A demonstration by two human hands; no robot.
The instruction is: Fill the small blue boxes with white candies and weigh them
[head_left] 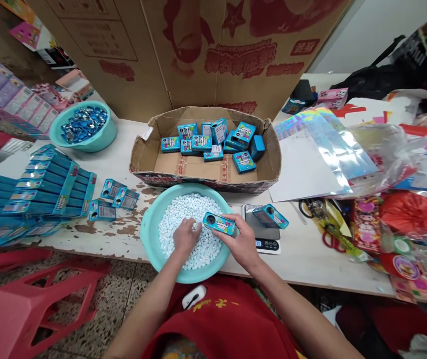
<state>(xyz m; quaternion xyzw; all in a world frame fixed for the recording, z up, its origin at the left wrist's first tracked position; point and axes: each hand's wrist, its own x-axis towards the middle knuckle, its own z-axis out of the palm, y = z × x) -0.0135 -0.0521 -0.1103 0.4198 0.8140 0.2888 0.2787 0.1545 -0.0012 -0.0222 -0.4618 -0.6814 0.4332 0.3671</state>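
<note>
1 blue box (218, 223) at 3 o'clock above turquoise basin (146, 240), clasped by right hand (243, 243), thumb and fingers closed; at centre, left hand (185, 237), fingers half-curled among white pellets (194, 203), cannot tell whether gripping any.

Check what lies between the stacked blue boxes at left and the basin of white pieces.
Three loose blue boxes lie on the worn tabletop between the stack and the basin, as the head view shows.

Soft, even light; edge distortion and, perhaps, slight corner blur.
</note>
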